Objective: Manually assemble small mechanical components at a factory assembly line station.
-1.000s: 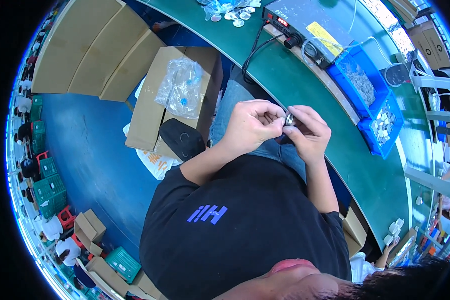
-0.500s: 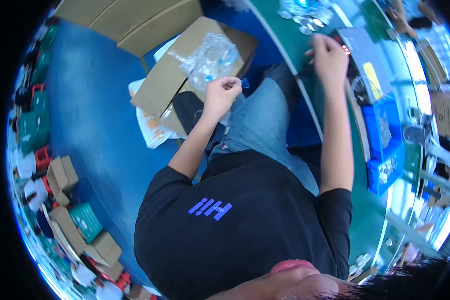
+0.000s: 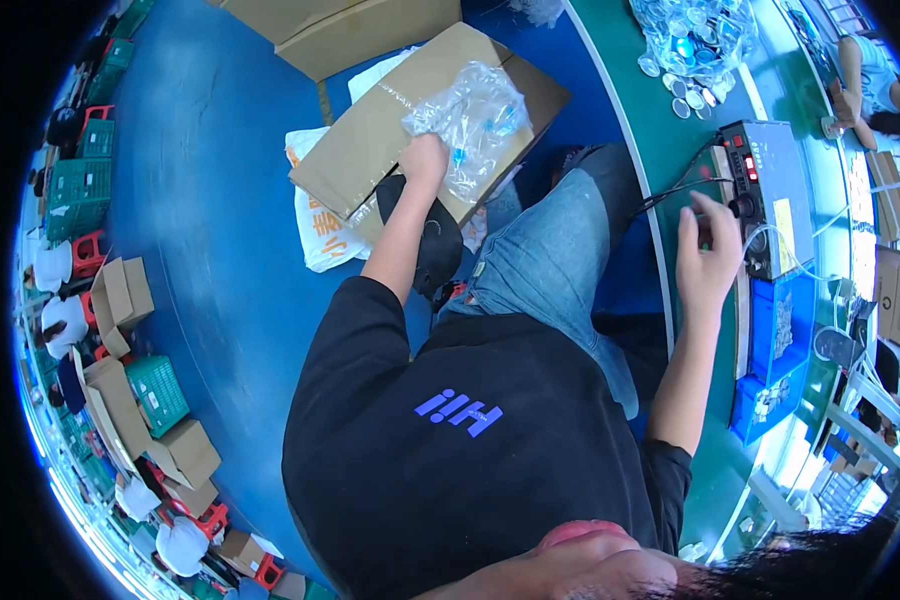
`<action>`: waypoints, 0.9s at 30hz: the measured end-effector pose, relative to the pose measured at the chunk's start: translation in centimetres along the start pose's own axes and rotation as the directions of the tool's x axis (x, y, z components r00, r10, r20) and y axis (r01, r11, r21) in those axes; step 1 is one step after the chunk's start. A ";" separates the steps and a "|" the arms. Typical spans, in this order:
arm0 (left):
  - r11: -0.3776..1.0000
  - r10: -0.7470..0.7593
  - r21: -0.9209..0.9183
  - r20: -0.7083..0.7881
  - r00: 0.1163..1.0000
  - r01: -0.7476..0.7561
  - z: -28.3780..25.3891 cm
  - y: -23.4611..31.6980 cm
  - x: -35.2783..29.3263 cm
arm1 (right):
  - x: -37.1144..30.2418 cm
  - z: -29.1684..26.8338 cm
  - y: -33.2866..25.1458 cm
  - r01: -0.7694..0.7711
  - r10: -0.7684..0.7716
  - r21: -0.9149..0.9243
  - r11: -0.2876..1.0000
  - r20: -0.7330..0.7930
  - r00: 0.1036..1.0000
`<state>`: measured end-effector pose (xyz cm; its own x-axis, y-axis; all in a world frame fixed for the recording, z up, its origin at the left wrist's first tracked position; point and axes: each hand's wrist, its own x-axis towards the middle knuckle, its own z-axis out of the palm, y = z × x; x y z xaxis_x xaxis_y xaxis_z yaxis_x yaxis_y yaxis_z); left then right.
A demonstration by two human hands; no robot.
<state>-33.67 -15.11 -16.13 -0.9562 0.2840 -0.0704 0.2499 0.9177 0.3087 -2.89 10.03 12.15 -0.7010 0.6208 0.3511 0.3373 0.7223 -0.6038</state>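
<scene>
My left hand (image 3: 425,160) is over the top of a cardboard box (image 3: 370,135), at the edge of a crumpled clear plastic bag (image 3: 485,110). Its fingers point down and are mostly hidden behind the back of the hand, so what they hold does not show. Small blue bits show inside the bag. My right hand (image 3: 708,245) hovers above the green bench (image 3: 660,130), with thumb and fingers apart and nothing between them. Just beyond it stands a grey box-shaped device (image 3: 775,185) with a red lit display, a knob and black cables.
Several small round disc-like pieces (image 3: 695,100) lie on the bench beside a clear bag of similar pieces (image 3: 705,30). Blue bins (image 3: 775,330) with small parts stand right of my right forearm. A white printed bag (image 3: 320,225) lies under the cardboard box. Another person (image 3: 860,90) sits across the bench.
My left hand, which held a small blue piece over my leg, has moved left to the plastic bag. My right hand has drawn back toward me from beside the device, and its fingers have spread.
</scene>
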 end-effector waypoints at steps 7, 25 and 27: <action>0.918 0.250 -0.350 0.147 0.957 -0.186 1.8 0.9 0.9 | -1.5 0.7 1.9 -0.076 0.074 0.099 0.992 0.021 0.997; 0.945 0.123 0.274 0.212 0.969 -0.180 -1.6 -1.0 -3.3 | 25.3 9.8 5.1 0.015 0.114 -0.637 0.771 0.161 0.980; 0.961 0.120 0.229 0.160 0.980 -0.154 -2.0 -3.1 -3.7 | 24.5 9.2 5.2 0.053 -0.006 -0.590 0.806 0.081 0.997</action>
<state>-31.26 -19.58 -14.89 -0.8829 0.4323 -0.1834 0.4227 0.9017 0.0907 -24.10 26.18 11.03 -0.7515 0.5897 0.2957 0.6055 0.7946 -0.0457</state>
